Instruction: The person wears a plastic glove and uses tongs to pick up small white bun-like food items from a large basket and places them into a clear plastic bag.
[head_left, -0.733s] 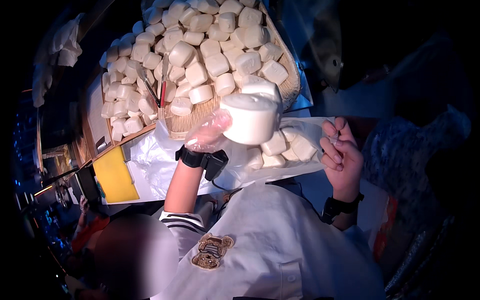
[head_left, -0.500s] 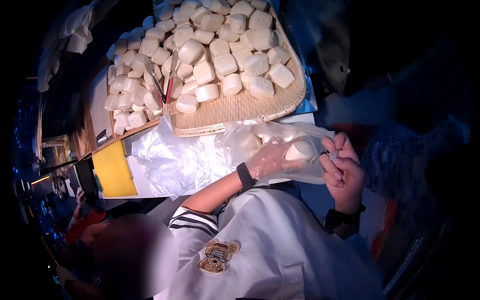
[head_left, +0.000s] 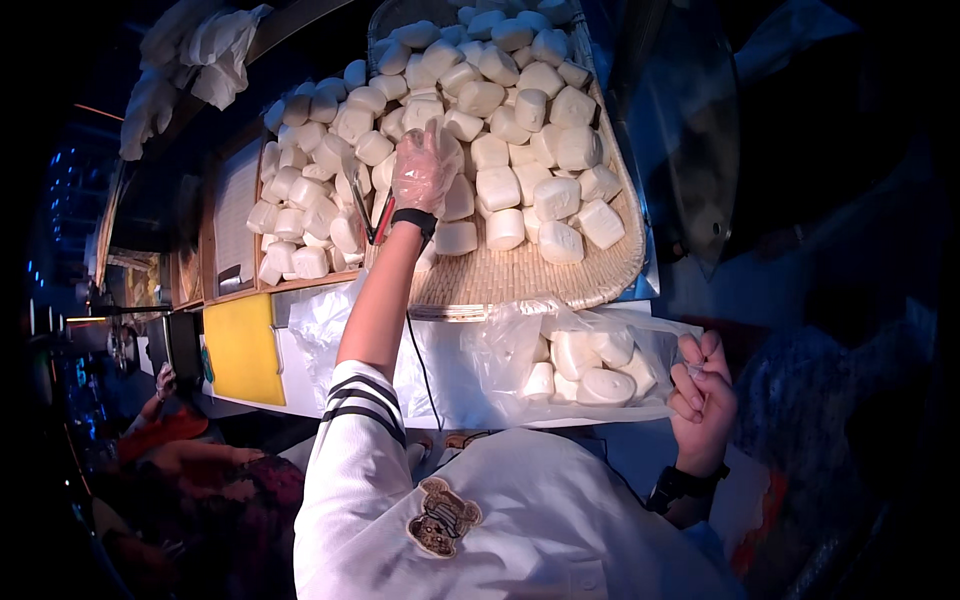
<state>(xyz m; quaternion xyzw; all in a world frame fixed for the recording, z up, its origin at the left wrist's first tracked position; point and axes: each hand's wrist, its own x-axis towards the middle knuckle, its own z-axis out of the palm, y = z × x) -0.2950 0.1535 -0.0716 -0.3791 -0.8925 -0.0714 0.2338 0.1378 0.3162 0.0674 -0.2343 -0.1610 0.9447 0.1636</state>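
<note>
My left hand, in a clear plastic glove, reaches over a heap of white pillow-shaped buns. Its fingers curl down around a bun in the heap, though the back of the hand hides most of the grip. Low on the right, my right hand is closed, pinching the gathered end of a clear plastic bag. Several white buns lie inside that bag, which rests on the white surface close to my body. The heap spreads over a woven tray.
Beside my left wrist, tongs with red on the handle stand among the buns. More thin plastic lies under my left forearm. A yellow sheet is at the left, with another person's hand beyond it.
My left hand has come out of the bag and moved up and left onto the heap. The bag's buns now show plainly. My right hand still holds the bag, slightly lower in view.
</note>
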